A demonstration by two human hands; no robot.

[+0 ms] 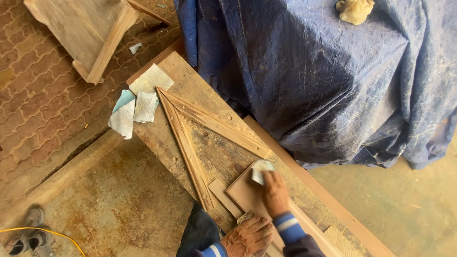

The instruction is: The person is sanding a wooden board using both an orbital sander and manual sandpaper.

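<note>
While your right hand point(275, 192) pinched folded sandpaper point(260, 170) in its fingers, your left hand point(247, 235), fingers spread, pressed the wood panel point(245, 192), whose long axis ran diagonally along the bench point(190, 85).

Board's point(247, 195) near end under hands point(259, 214)

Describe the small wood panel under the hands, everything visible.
The small wood panel is a flat, roughly rectangular board, reddish-brown and smooth-looking, lying tilted on the dusty workbench beside a triangular wooden frame. The right hand presses a folded piece of sandpaper onto its far corner; the left hand rests at its near edge. Its near part is hidden by the hands.
</note>
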